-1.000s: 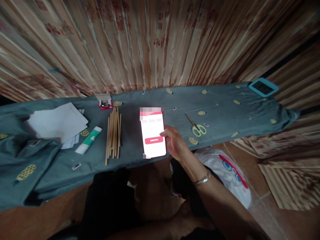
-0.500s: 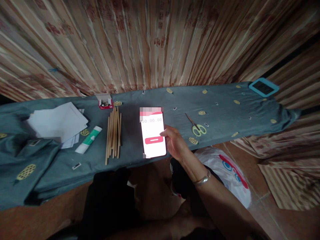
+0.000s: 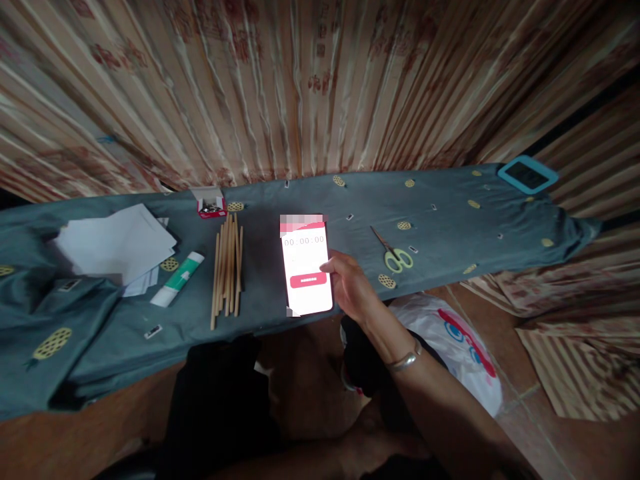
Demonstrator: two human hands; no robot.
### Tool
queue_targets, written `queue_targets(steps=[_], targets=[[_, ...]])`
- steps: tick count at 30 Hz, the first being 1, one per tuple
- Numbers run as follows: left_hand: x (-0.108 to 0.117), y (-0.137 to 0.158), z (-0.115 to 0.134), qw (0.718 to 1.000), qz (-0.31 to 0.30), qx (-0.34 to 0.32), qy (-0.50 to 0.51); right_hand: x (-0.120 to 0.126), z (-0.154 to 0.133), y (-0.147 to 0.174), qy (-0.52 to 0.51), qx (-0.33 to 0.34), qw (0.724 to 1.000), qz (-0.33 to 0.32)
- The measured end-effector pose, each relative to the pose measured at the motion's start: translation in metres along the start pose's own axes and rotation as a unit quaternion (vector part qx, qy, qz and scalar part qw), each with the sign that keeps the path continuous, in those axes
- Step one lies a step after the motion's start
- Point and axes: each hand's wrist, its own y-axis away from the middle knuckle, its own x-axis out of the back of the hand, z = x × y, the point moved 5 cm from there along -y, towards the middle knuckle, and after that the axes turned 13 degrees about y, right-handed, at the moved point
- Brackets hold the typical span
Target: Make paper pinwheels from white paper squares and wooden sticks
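Note:
My right hand [image 3: 351, 283] is closed around the right edge of a smartphone [image 3: 308, 297], its thumb over the lit screen. The screen reads 00:00:00 above a red button, and its top is blurred out. Low in the picture, my left hand [image 3: 383, 443] lies in shadow across my lap; its fingers are too dark to make out. Left of the phone lies a bundle of several thin wooden sticks [image 3: 228, 267]. To its right rest scissors [image 3: 397, 259] with pale green handles.
A cloth-covered bench [image 3: 450, 233] bears white paper sheets [image 3: 117, 243], a green-and-white tube [image 3: 177, 279], a small red box [image 3: 211, 205] of metal bits and a blue-framed tablet [image 3: 528, 175]. Curtains [image 3: 280, 87] hang behind. A white plastic bag [image 3: 450, 353] sits on the floor.

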Motion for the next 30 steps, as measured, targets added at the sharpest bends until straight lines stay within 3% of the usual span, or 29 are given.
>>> queue_targets(steps=[20, 30], targets=[[-0.0013, 0.0051, 0.0055, 0.999, 0.028, 0.007, -0.013, 0.0008, 0.0001, -0.0001, -0.003, 0.002, 1.000, 0.009], [0.0013, 0.0019, -0.0002, 1.000, 0.004, 0.006, -0.009, 0.0018, 0.0007, -0.0017, 0.007, 0.006, 1.000, 0.008]])
